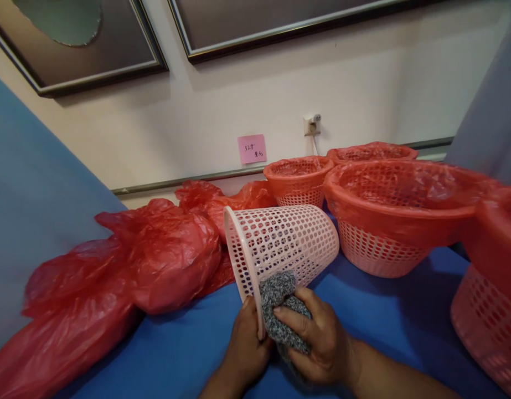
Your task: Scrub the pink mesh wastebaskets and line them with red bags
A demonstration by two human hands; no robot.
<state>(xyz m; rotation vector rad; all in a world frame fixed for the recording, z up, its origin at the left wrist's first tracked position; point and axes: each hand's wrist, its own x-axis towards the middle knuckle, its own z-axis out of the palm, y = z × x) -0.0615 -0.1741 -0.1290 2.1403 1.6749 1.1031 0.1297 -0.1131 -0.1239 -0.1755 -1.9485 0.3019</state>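
Observation:
A pale pink perforated plastic wastebasket [297, 235] lies tipped on its side in front of me, its mouth turned to the left. My left hand [247, 343] is closed on the lower part of its rim. In my right hand [321, 338] is a bunched grey speckled cloth [280, 302], gripped by the fingers and pressed against the basket's side close to the rim. Part of the cloth hangs below the right hand. The left fingers are partly hidden behind the rim.
Filled-looking red plastic bags [172, 255] lie along the left. Several baskets lined with red bags, among them a wide one [380, 249], stand at the right and back on the blue tabletop [176, 354]. A pink note [252, 149] and a socket [311, 126] are on the wall.

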